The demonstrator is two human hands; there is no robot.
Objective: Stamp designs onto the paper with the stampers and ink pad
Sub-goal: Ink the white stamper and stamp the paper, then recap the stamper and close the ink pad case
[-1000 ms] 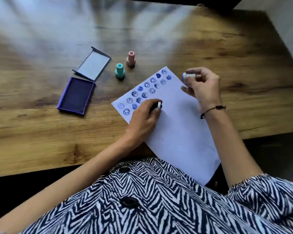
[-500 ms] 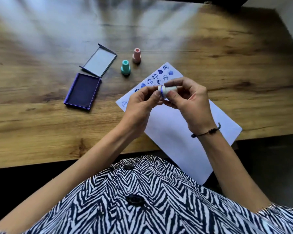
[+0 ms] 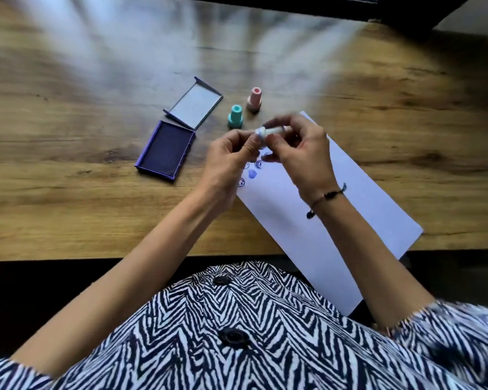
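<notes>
A white sheet of paper (image 3: 335,220) lies at an angle on the wooden table (image 3: 68,206), with blue stamped marks (image 3: 252,173) near its far corner, mostly hidden by my hands. Both hands meet above that corner on a small white stamper (image 3: 269,131) lying sideways. My right hand (image 3: 302,153) grips its body and my left hand (image 3: 231,161) pinches its end. The open purple ink pad (image 3: 165,149) sits to the left, its lid (image 3: 195,102) behind it. A teal stamper (image 3: 235,116) and a pink stamper (image 3: 254,99) stand upright just beyond my hands.
The table's near edge (image 3: 96,258) runs across the view, and the paper's near corner overhangs it above my zebra-patterned shirt (image 3: 237,333). A dark band (image 3: 293,7) runs along the table's far edge.
My left hand left the paper and joined my right hand on the white stamper. Both hands then shifted slightly towards the far corner of the sheet.
</notes>
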